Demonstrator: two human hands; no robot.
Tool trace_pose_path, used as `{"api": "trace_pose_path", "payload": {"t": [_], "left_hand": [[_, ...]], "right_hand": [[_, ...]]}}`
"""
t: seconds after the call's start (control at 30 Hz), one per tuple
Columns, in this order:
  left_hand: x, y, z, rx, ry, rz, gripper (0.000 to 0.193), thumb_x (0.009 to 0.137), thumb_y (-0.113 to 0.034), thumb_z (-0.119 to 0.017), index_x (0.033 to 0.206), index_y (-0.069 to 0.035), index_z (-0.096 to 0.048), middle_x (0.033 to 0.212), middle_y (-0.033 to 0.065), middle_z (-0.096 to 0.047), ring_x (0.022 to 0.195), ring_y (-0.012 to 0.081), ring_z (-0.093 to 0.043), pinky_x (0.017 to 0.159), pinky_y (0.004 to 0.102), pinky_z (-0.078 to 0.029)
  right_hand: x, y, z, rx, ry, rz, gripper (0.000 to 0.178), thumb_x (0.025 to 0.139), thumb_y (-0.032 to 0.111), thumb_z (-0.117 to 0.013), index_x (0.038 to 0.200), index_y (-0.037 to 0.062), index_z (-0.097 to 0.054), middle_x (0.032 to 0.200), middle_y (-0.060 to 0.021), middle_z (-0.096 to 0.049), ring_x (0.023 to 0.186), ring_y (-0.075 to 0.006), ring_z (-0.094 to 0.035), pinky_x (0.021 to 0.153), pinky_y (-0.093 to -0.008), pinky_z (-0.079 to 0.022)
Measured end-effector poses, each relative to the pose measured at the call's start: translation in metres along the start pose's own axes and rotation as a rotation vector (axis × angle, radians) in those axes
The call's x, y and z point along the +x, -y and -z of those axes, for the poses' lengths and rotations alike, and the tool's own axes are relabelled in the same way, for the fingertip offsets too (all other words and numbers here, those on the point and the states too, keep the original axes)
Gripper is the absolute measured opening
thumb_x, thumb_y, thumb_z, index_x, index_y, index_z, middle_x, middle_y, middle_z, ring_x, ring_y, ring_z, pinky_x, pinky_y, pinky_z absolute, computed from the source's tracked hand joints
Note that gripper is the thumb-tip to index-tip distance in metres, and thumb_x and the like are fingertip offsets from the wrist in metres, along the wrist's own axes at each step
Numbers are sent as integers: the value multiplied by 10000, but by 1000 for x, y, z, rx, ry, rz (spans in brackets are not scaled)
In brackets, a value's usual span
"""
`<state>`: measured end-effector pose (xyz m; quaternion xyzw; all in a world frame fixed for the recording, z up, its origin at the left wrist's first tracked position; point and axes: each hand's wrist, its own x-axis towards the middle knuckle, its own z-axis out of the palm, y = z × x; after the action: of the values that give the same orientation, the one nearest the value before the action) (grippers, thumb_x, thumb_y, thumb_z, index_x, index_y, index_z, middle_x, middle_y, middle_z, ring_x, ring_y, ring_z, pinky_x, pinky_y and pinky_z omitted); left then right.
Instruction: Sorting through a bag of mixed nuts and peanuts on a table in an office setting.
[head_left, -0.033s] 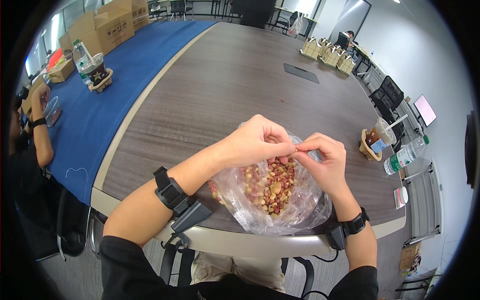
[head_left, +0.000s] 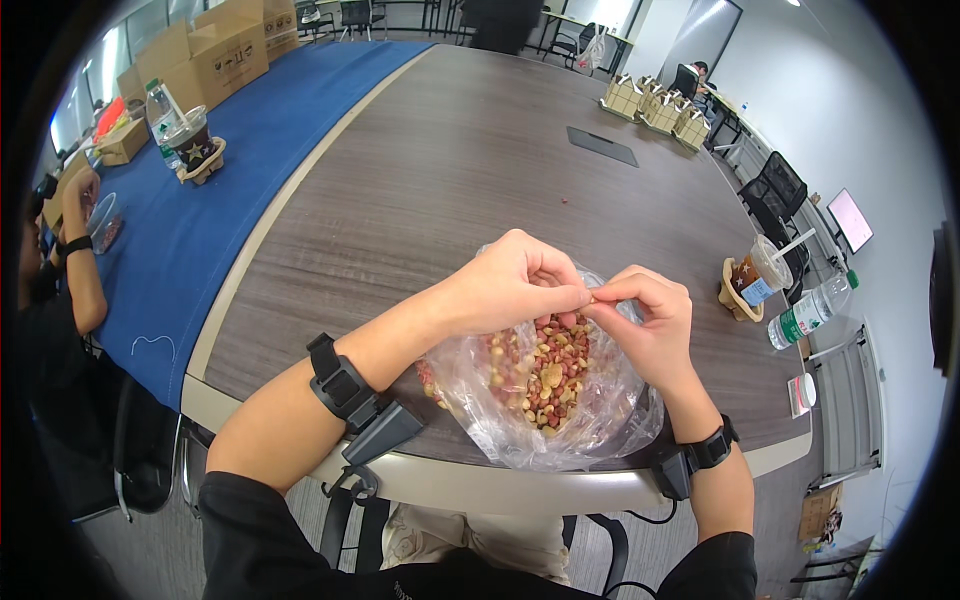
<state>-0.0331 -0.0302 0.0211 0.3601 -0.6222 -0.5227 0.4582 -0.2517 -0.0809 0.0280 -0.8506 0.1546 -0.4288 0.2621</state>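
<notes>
A clear plastic bag (head_left: 600,425) full of red and pale peanuts (head_left: 545,375) lies open on the grey wooden table (head_left: 450,170), close to its near edge. Both my hands hover just above the bag's mouth. My left hand (head_left: 505,290) and my right hand (head_left: 650,320) meet at the fingertips, which together pinch one small peanut (head_left: 593,297). A black band with a device sits on each wrist.
A drink cup with a straw (head_left: 752,283), a water bottle (head_left: 800,320) and a small white tub (head_left: 803,392) stand to the right. A blue cloth (head_left: 210,210) covers the table's left side, where another person (head_left: 60,250) sits. Cardboard boxes (head_left: 215,50) lie far left.
</notes>
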Motion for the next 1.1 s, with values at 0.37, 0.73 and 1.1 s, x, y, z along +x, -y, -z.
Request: {"api": "trace_pose_path", "payload": {"t": [0.37,0.73,1.1], "left_hand": [[0,-2,-1,-3,-5,15,152,952,-111,-708,990,28,-759,846,68,-741,784,98,-683,733,238,-542],[1,0,0,5,1,24,156,963,-136,-696,986,3,-763,838,51,-738,773,83,-676,694,224,-523],[4,10,0,6,17,-49,160,973,-133,-686,983,18,-737,816,54,-717,751,86,-675,659,239,-551]], "right_hand": [[0,0,0,-34,-8,-20,164,774,-19,-835,910,3,-747,816,-68,-725,696,-122,-669,656,-248,-518],[0,-1,0,-47,-16,-25,150,782,-11,-833,901,3,-743,805,-65,-718,679,-118,-663,638,-247,-510],[-2,-2,-4,-43,-30,-85,153,784,-24,-829,872,3,-707,781,-64,-700,672,-113,-652,637,-244,-501]]}}
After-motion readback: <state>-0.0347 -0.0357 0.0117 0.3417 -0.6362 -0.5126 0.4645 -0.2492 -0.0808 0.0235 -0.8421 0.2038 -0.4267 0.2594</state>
